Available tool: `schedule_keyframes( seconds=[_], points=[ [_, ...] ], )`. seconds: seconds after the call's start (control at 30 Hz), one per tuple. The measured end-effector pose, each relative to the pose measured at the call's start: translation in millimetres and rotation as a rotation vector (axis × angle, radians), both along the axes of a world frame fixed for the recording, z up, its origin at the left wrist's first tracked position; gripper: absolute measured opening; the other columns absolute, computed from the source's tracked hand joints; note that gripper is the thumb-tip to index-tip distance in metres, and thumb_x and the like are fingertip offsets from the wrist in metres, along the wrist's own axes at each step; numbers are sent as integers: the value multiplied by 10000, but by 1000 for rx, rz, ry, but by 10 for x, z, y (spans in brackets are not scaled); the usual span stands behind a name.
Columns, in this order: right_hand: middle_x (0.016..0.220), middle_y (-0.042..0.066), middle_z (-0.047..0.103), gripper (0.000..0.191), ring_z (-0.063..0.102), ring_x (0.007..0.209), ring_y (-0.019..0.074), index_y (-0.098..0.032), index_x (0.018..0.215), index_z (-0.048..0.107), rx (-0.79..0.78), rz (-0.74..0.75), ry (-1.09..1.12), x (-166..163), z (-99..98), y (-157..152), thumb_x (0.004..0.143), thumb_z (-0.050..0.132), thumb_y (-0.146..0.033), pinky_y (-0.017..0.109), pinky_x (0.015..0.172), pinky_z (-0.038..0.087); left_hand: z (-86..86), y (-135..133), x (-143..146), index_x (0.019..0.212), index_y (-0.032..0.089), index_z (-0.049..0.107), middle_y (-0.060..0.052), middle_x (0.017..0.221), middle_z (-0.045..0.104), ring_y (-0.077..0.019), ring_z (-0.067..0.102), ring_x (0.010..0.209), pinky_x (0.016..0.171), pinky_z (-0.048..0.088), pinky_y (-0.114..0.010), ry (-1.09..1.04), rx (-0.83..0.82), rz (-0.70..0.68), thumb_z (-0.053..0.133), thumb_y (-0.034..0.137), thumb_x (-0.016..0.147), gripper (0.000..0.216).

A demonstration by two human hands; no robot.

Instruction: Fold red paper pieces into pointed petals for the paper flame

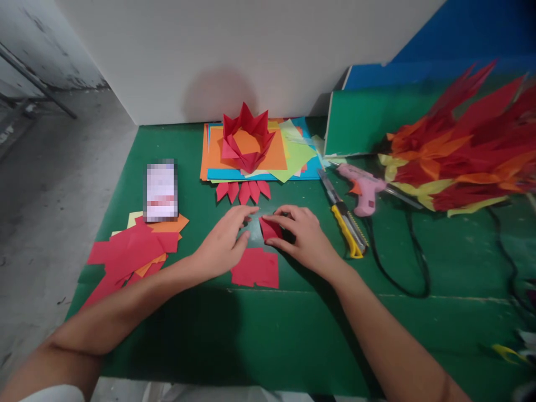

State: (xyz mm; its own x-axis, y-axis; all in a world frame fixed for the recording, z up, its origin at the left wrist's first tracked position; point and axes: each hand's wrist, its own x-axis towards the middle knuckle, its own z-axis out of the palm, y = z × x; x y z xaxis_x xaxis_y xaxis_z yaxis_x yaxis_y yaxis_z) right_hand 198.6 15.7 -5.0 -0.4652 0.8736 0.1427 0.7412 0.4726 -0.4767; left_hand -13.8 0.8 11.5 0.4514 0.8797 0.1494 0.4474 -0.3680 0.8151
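Between the thumb and fingers of my right hand [304, 237] is a small folded piece of red paper [270, 229]. My left hand [228, 237] hovers just left of it, thumb and fingers apart, with nothing in them. Below both hands, cut red paper pieces [256, 268] lie on the green table [201, 335]. Several pointed red paper petals [243, 192] are lined up beyond my hands. Behind them a ring of folded red paper [248, 139] sits on a stack of coloured sheets [213, 151].
At the left, a phone [161, 192] rests on red and orange paper scraps [134, 245]. To the right are a yellow utility knife [345, 223], a pink glue gun [363, 187] with a black cord, and a large red-orange paper piece [464, 151]. Green board [355, 123] stands behind.
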Motion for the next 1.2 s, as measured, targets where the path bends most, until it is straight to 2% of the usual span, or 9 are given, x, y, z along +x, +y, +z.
schedule_keyframes(
  seconds=[0.13, 0.27, 0.4, 0.53, 0.63, 0.73, 0.9, 1.03, 1.2],
  points=[
    [1015, 81, 616, 180, 534, 933, 245, -234, 995, 674, 9, 14, 84, -44, 20, 11, 854, 590, -307, 422, 814, 426, -179, 92, 108, 1243, 171, 411, -131, 1232, 460, -188, 541, 1077, 913, 493, -371, -176, -95, 54, 456, 101, 839, 413],
    [908, 51, 652, 130, 581, 864, 208, -235, 910, 680, -29, -80, 336, -124, -24, -11, 858, 578, -299, 378, 776, 464, -283, 104, 151, 1256, 209, 402, -118, 1270, 445, -196, 530, 1117, 936, 480, -382, -271, -93, 61, 522, 88, 788, 498],
    [956, 51, 659, 282, 624, 869, 186, -228, 1051, 572, -324, -143, 751, -210, -64, -61, 822, 615, -387, 340, 758, 509, -272, 115, 158, 1156, 197, 491, -99, 1191, 520, -168, 584, 1004, 855, 518, -321, -383, -141, 52, 591, 128, 772, 403],
    [804, -4, 641, 323, 612, 704, 138, -257, 1068, 460, -535, -103, 878, -239, -56, -98, 848, 561, -470, 290, 673, 508, -235, 120, 182, 872, 162, 566, -27, 877, 586, -101, 605, 728, 652, 522, -222, -429, -268, 165, 601, 228, 800, 103],
    [812, 4, 635, 355, 597, 684, 134, -254, 1070, 460, -513, -80, 881, -220, -53, -110, 856, 520, -531, 278, 644, 500, -211, 115, 194, 787, 161, 547, 2, 775, 577, -85, 591, 635, 559, 486, -193, -456, -339, 219, 616, 289, 796, 146],
    [888, 39, 644, 457, 607, 708, 157, -234, 1046, 508, -417, -78, 874, -202, -56, -108, 774, 596, -590, 298, 641, 511, -202, 112, 192, 775, 171, 520, 27, 679, 564, -78, 566, 572, 525, 465, -188, -477, -386, 244, 632, 327, 781, 193],
    [783, 23, 634, 209, 599, 681, 156, -212, 864, 620, -280, -270, 783, -215, -15, -92, 797, 630, -409, 303, 640, 505, -232, 111, 179, 851, 183, 473, 44, 625, 537, -81, 564, 537, 500, 458, -187, -545, -499, 206, 642, 335, 777, 239],
    [624, -61, 553, 239, 527, 520, 105, -249, 1008, 535, -369, -268, 915, -234, 15, -91, 803, 626, -331, 250, 540, 469, -253, 97, 173, 968, 204, 445, 45, 734, 514, -60, 534, 551, 517, 456, -176, -585, -393, 215, 628, 288, 798, 264],
    [618, -67, 538, 189, 522, 512, 92, -246, 930, 488, -348, -191, 973, -229, -2, -99, 820, 622, -322, 226, 516, 457, -216, 88, 149, 901, 191, 544, -13, 849, 558, -101, 545, 737, 644, 482, -214, -425, -146, 158, 507, 256, 887, 76]
  ],
)
